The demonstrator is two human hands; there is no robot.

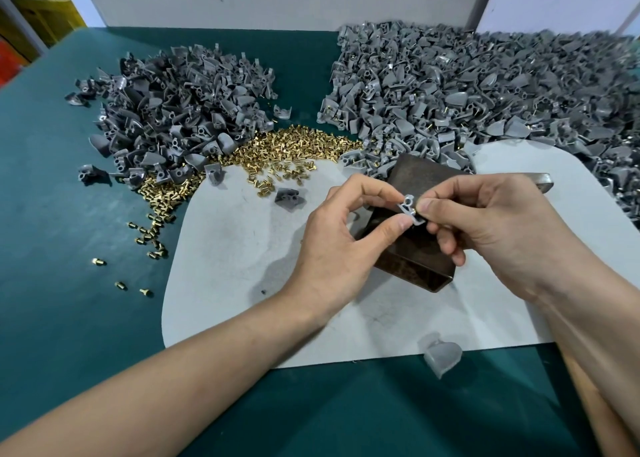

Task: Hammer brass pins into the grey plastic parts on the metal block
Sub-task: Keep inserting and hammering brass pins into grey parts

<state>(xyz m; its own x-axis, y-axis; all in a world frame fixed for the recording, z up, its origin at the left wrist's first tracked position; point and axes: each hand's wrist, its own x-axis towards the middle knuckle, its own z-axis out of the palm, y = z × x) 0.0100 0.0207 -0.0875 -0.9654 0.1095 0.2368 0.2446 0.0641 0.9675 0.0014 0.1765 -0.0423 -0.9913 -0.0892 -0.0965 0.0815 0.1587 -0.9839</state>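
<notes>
Both hands are up over the metal block (414, 261), which sits on the white mat (242, 249) just right of centre. The left hand (332, 235) has a single grey plastic part (408, 211) pinched between thumb and forefinger, with the other fingers curled in. The right hand (485, 224) is pinched in right against that part's right edge. I can only see a glint of a brass pin (415, 210) at its thumb tip, so I can't tell how far the pin is in. The part is held in the air above the block, not resting on it.

The loose brass pins (287, 152) are heaped at the far edge of the mat and trail off down the green table (69, 214) to the left. There's a left pile of grey parts (180, 110) behind them, and a much bigger right pile (467, 86) where some parts show brass sticking out. One stray part (289, 198) lies on the mat near the pins, and another (443, 354) sits at the mat's near edge. A rounded metal end (543, 181) pokes out behind the right hand. Can't tell what it is.
</notes>
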